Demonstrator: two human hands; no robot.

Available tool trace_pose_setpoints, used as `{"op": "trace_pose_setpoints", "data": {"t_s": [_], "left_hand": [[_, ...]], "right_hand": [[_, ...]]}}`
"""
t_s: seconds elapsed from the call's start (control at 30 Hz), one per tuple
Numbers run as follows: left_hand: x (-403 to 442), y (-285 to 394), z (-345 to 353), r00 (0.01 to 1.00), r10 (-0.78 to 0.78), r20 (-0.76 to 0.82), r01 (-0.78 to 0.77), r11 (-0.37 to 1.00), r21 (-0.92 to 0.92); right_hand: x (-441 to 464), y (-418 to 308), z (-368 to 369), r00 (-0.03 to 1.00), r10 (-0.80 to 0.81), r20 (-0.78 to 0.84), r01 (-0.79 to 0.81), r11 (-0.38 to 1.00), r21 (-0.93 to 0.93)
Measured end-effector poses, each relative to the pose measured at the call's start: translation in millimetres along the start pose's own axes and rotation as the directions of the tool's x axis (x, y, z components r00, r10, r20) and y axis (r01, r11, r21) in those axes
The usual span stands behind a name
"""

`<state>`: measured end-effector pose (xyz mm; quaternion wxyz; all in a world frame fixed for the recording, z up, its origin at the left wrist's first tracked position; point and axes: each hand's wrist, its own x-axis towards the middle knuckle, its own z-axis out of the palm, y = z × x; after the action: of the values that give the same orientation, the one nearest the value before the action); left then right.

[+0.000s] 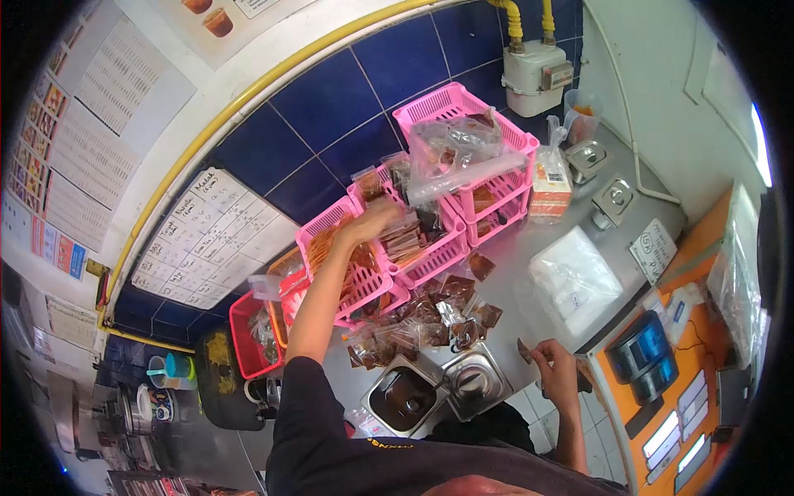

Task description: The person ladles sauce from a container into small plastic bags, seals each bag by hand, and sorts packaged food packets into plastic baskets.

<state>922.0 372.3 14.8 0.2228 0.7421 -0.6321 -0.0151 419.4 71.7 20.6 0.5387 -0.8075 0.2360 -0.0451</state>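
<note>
My left hand (374,221) reaches into a pink plastic basket (422,269) over a row of small brown packets (405,241). Its fingers are blurred, so whether they grip a packet does not show. Low at the right, my right hand (556,365) pinches a small dark brown sachet (524,350) beyond the counter's front edge. A heap of sauce sachets (413,331) lies on the steel counter below the baskets. Closest to my body stand a metal container of dark brown sauce (403,395) and a lidded metal container (473,379).
More pink baskets (506,207) are stacked against the tiled wall, topped by a clear plastic bag (459,153). White plastic bags (576,281) lie on the counter's right. A red bin (246,326) stands left. An orange table (662,413) holds phones and a dark device (641,354).
</note>
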Motion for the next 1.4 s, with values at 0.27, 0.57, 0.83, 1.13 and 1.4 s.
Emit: {"op": "trace_pose_setpoints", "data": {"t_s": [0.27, 0.57, 0.83, 1.13, 1.4], "left_hand": [[4, 44, 2, 0.755, -0.629, 0.185, 0.653, 0.747, -0.125], [2, 46, -28, 0.715, -0.697, 0.049, 0.694, 0.7, -0.168], [15, 24, -26, 0.692, -0.719, 0.062, 0.618, 0.634, 0.465], [3, -18, -17, 0.694, -0.719, 0.046, 0.68, 0.674, 0.289], [7, -3, -10, 0.814, -0.571, -0.111, 0.573, 0.819, -0.01]], "right_hand": [[-1, 18, 4, 0.995, -0.088, -0.055, 0.085, 0.995, -0.061], [2, 6, 3, 0.999, 0.014, -0.04, -0.015, 0.999, -0.03], [5, 7, 3, 0.999, -0.028, -0.039, 0.025, 0.997, -0.072], [3, 19, 3, 0.997, -0.015, -0.07, 0.01, 0.998, -0.065], [7, 0, 6, 0.997, -0.062, -0.051, 0.062, 0.998, -0.003]]}}
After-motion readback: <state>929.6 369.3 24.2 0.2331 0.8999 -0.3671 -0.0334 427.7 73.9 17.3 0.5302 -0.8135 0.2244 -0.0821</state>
